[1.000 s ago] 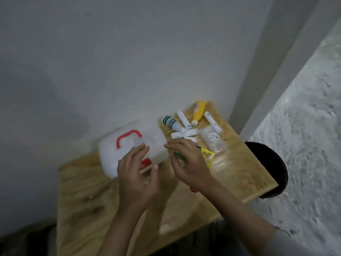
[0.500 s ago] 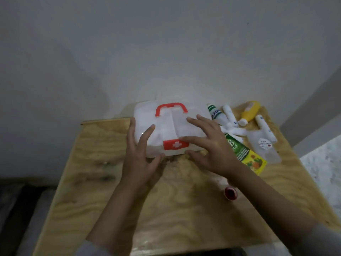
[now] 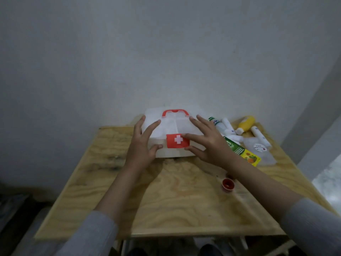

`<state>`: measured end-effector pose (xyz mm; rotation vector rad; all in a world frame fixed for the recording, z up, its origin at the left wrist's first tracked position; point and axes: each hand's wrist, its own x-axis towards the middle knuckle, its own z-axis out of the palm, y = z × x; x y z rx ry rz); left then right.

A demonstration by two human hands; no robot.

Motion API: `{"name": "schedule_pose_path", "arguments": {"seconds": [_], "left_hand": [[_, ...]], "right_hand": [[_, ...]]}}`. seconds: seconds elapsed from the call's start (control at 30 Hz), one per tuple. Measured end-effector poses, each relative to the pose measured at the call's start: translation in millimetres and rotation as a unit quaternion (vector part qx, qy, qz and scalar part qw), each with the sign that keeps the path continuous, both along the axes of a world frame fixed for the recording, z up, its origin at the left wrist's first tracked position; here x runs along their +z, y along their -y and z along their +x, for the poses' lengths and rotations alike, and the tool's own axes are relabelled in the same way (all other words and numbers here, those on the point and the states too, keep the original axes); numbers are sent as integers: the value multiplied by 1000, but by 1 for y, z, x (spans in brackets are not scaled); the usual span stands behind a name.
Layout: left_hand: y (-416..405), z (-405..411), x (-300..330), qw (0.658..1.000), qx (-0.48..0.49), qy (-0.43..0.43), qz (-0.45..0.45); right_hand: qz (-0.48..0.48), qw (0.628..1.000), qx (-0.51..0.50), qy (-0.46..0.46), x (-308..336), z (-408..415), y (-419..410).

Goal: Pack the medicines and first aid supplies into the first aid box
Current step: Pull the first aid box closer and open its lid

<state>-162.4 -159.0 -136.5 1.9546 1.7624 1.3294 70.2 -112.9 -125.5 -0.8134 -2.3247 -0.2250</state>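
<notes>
A white first aid box (image 3: 171, 126) with a red handle and a red latch bearing a white cross stands closed at the back of the wooden table (image 3: 166, 204). My left hand (image 3: 143, 145) grips its left front corner, thumb on the front wall. My right hand (image 3: 208, 143) rests on the lid's right side, fingers touching the latch. To the right of the box lie a green-capped tube (image 3: 216, 124), white tubes (image 3: 227, 126), a yellow bottle (image 3: 246, 123), a green and yellow pack (image 3: 243, 154) and a clear bag (image 3: 261, 150).
A small red cap (image 3: 228, 184) lies on the table under my right forearm. A grey wall rises right behind the box. The table's edge drops off on the right, where a pale floor shows.
The view has swung from tilted to facing the table squarely. Both hands have stayed on the box; my right hand's fingers have slid toward the red latch.
</notes>
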Motion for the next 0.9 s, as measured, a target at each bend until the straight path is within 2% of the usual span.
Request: {"name": "schedule_pose_path", "arguments": {"seconds": [0.1,0.3,0.6,0.73,0.9], "left_hand": [[9,-4,3,1000,-4,-5,-11],[22,2,6,999,15,-7,-31],[25,14,12,999,36,14,-38],[23,14,13,997,15,70,-26],[13,9,6,996,23,76,-46]], "right_hand": [[-4,999,26,-40,0,-3,11],[-54,977,16,-208,10,-15,17],[4,960,-4,-278,48,-21,5],[41,961,-8,-272,71,-27,-12],[88,960,-49,-263,94,-37,-44]]}}
